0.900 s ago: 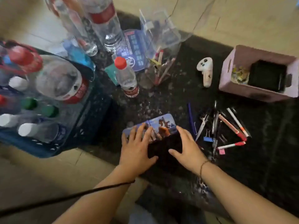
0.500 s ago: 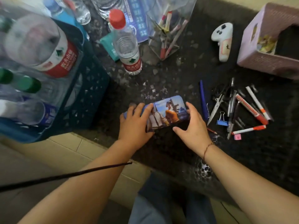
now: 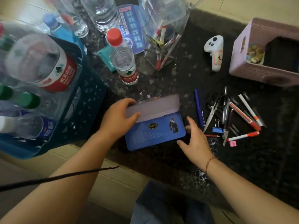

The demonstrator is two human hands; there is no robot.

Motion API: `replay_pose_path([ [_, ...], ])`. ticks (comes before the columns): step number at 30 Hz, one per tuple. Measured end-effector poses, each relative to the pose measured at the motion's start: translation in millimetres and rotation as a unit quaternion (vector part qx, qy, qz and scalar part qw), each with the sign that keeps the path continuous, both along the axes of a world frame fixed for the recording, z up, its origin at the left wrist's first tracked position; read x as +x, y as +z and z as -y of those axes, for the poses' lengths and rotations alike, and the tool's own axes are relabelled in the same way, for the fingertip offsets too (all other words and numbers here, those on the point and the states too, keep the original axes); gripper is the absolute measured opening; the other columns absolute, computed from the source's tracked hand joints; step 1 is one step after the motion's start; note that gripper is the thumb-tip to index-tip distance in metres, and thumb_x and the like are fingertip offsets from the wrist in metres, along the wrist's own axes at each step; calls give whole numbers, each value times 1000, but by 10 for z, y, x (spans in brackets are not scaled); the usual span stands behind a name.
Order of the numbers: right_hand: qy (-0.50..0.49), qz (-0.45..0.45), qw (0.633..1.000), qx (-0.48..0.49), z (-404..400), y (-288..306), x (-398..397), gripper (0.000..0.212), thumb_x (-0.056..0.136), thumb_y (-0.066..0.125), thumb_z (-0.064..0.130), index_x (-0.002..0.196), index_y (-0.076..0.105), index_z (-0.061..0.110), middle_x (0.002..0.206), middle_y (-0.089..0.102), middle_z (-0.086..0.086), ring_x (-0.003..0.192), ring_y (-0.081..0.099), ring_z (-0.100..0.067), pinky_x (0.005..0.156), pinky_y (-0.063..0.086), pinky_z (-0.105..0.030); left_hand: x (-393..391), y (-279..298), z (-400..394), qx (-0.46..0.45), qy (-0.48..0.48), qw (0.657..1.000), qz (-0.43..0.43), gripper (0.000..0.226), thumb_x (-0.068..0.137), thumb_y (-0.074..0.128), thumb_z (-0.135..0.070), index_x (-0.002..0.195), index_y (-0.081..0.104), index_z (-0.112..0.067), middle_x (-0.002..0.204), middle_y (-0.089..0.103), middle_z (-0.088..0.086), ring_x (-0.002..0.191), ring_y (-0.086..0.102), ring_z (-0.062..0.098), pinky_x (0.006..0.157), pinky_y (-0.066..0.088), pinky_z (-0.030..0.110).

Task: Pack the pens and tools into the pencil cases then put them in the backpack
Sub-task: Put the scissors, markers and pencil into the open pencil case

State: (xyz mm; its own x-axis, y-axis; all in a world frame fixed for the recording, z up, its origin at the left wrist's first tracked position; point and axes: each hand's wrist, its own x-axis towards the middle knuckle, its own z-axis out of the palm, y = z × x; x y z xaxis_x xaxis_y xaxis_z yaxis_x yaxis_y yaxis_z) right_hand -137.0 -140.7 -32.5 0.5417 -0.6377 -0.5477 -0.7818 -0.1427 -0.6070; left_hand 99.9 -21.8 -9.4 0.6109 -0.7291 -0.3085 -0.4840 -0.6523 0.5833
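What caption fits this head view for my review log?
Left hand lifts the lid of the blue pencil case, right hand steadies it; pens and scissors wait alongside.

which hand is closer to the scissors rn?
Right. The right hand sits at the pencil case's right end, just left of the scissors. The left hand holds the lid at the far end.

A blue tin pencil case (image 3: pixel 155 132) lies open near the front edge of the dark counter (image 3: pixel 186 81), its pale lilac lid (image 3: pixel 153 107) tilted up on the far side. To its right lies a loose heap: a blue pen (image 3: pixel 198 109), scissors (image 3: pixel 212 113), a blue binder clip (image 3: pixel 217 128), red-and-white markers (image 3: pixel 245 116) and a small pink eraser (image 3: pixel 233 143).
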Motion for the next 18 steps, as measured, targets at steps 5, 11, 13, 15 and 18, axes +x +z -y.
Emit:
replay_pose_path([
  [5,34,-7,999,-1,-1,14,-6,87,85,69,16,151,15,26,142,42,2,137,29,-13,111,26,-33,31,-183,107,62,-77,993,70,72,83,67,-40,145,34,-22,147,41,1,134,34,27,109,34,48],
  [11,69,-17,997,-32,11,52,38,84,84,70,19,150,18,24,137,42,0,135,28,-16,112,25,-37,72,-315,108,101,-132,982,92,77,85,60,-49,149,26,-23,155,30,0,142,23,24,117,18,49],
  [13,79,-26,996,-38,31,65,60,84,82,71,23,149,20,24,133,43,0,131,30,-16,110,28,-37,74,-315,93,107,-151,977,102,76,86,55,-54,149,26,-24,157,26,-1,145,18,23,119,10,53],
  [15,116,-49,987,-96,55,71,81,83,79,72,33,147,25,23,132,46,2,128,32,-17,108,31,-37,39,-287,48,96,-172,972,128,75,85,48,-62,147,30,-25,159,23,-1,146,14,24,118,6,56],
  [18,217,-61,950,-215,83,103,184,88,71,71,51,144,32,22,136,43,2,127,31,-20,105,33,-39,-108,-217,-80,80,-234,956,156,81,76,45,-75,140,41,-24,152,35,3,139,28,30,115,18,52],
])
